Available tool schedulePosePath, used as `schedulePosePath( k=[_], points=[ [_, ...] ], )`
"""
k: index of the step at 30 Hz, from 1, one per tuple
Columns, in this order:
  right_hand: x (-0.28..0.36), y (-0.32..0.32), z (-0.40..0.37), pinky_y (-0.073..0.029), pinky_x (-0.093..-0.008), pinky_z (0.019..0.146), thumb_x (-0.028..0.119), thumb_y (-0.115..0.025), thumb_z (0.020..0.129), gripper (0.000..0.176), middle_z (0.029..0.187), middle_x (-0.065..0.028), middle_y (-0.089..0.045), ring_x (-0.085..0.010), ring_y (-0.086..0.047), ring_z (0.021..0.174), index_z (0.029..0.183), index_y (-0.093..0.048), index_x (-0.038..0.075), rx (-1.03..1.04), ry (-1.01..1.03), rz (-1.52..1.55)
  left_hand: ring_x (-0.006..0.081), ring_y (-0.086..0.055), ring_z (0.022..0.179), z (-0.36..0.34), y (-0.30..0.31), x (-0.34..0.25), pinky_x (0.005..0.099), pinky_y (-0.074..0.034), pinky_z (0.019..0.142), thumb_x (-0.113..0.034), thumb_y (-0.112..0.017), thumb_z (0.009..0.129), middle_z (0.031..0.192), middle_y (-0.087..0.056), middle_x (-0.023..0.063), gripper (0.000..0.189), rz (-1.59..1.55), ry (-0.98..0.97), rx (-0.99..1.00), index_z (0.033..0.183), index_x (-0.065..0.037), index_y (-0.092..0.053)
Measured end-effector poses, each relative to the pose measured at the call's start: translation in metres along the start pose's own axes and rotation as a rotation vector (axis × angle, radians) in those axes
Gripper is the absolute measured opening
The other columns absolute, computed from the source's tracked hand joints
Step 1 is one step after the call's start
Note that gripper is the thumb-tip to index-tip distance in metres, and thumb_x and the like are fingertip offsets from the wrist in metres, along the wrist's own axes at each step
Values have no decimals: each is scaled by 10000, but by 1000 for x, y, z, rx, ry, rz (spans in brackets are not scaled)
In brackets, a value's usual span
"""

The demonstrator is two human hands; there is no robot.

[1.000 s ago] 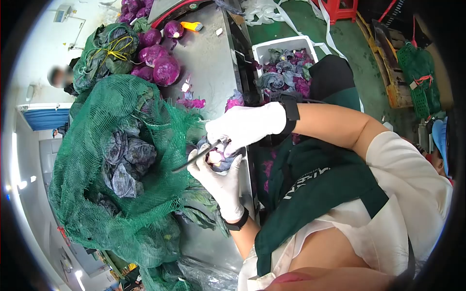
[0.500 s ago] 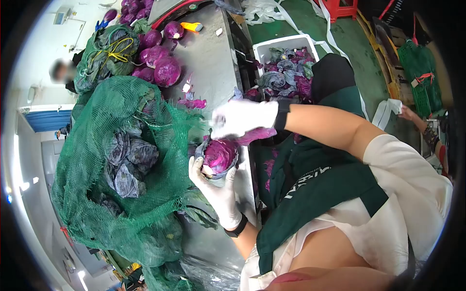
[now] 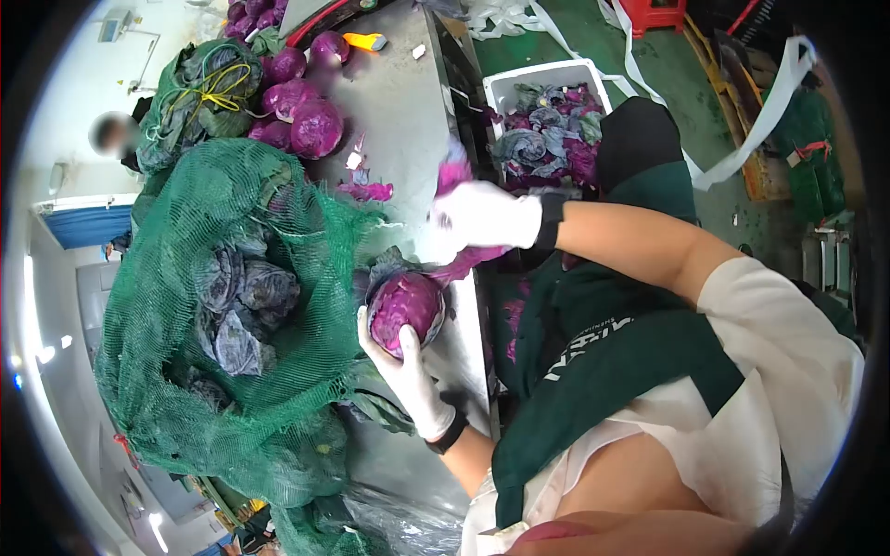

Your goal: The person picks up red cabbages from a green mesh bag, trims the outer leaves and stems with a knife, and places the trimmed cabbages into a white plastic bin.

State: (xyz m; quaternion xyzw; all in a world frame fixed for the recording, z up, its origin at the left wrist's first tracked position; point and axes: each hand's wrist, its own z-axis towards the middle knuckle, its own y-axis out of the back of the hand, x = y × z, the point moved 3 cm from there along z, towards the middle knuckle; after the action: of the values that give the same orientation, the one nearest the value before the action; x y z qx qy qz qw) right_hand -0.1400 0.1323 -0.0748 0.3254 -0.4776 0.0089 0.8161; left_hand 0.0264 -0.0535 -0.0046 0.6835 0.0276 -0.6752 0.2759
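Note:
My left hand (image 3: 411, 372), in a white glove, cups a purple red cabbage (image 3: 405, 309) from below over the front edge of the steel table (image 3: 405, 102). My right hand (image 3: 482, 219), also gloved, is closed on loose purple outer leaves (image 3: 461, 266) just above and to the right of the cabbage. Part of a leaf sticks up behind the fingers. No knife blade shows in this hand.
A big green net sack (image 3: 185, 306) of untrimmed cabbages fills the left. Trimmed purple cabbages (image 3: 313, 125) lie at the table's far end by an orange-handled tool (image 3: 363, 41). A white crate (image 3: 547, 74) of leaf scraps stands on the floor. Another person (image 3: 113, 139) is far left.
A second ago my right hand held a knife against the cabbage. Now that hand has lifted up and right, pulling outer leaves away, and the cabbage shows clean and purple.

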Motion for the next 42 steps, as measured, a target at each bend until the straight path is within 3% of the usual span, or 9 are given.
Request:
schedulePosePath(
  k=[4,8,16,24,30,34,36,38,42],
  points=[
    [16,45,13,-552,-396,754,310,-683,811,313,961,-127,-715,-304,-694,861,1034,-696,90,-80,-7,-353,292,-387,1358,-5,-4,-8,422,-280,1166,-104,-718,877,1508,-354,184,780,-65,-12,51,1534,-102,-299],
    [74,31,8,-549,-390,765,426,-722,810,440,927,-98,-688,-291,-685,869,1082,-694,81,27,277,67,292,-378,1364,-3,-26,-16,424,-274,1169,-120,-868,718,1506,-339,173,1001,53,-174,73,1527,-92,-278],
    [77,24,-5,-534,-422,698,245,-629,868,251,895,-133,-660,-343,-662,775,1052,-673,79,136,231,-190,279,-399,1349,6,-42,-14,400,-305,1147,-184,-869,754,1495,-357,168,986,44,-135,51,1521,-46,-266],
    [86,55,-30,-555,-393,690,145,-656,796,718,1039,-165,-654,-334,-678,796,1466,-416,54,163,154,-146,342,-435,1318,1,-74,-40,447,-355,1126,-192,-934,627,1373,-443,219,1000,377,-250,-70,1418,46,-370],
    [68,44,-34,-538,-417,598,142,-611,863,567,953,-173,-661,-342,-675,706,1406,-476,51,144,67,-194,360,-471,1277,3,-79,-50,437,-402,1086,-286,-916,637,1326,-469,225,987,640,-285,-50,1399,55,-388],
    [16,34,-13,-509,-375,581,170,-515,973,191,769,-142,-638,-292,-637,643,1063,-608,30,174,-139,-26,357,-452,1274,-2,-83,-54,434,-344,1114,-207,-878,672,1341,-456,222,932,558,-334,-38,1412,49,-372],
    [8,34,-7,-454,-333,493,289,-545,998,259,686,-69,-594,-194,-525,510,1032,-605,39,33,-49,324,354,-449,1292,0,-78,-50,437,-373,1108,-190,-898,654,1373,-428,230,966,512,-320,-18,1419,56,-361],
    [42,58,-9,-507,-431,668,437,-616,948,455,888,-195,-664,-353,-654,698,1120,-608,16,452,-520,517,327,-434,1299,-1,-73,-43,431,-344,1127,-125,-884,668,1387,-409,218,962,286,-167,1,1440,44,-336],
    [39,35,2,-499,-409,728,462,-605,954,487,856,-198,-657,-323,-632,761,1068,-574,-11,338,-161,332,314,-424,1301,-3,-72,-46,417,-328,1133,-89,-871,677,1410,-393,211,967,197,-101,46,1458,36,-315]
  ],
)
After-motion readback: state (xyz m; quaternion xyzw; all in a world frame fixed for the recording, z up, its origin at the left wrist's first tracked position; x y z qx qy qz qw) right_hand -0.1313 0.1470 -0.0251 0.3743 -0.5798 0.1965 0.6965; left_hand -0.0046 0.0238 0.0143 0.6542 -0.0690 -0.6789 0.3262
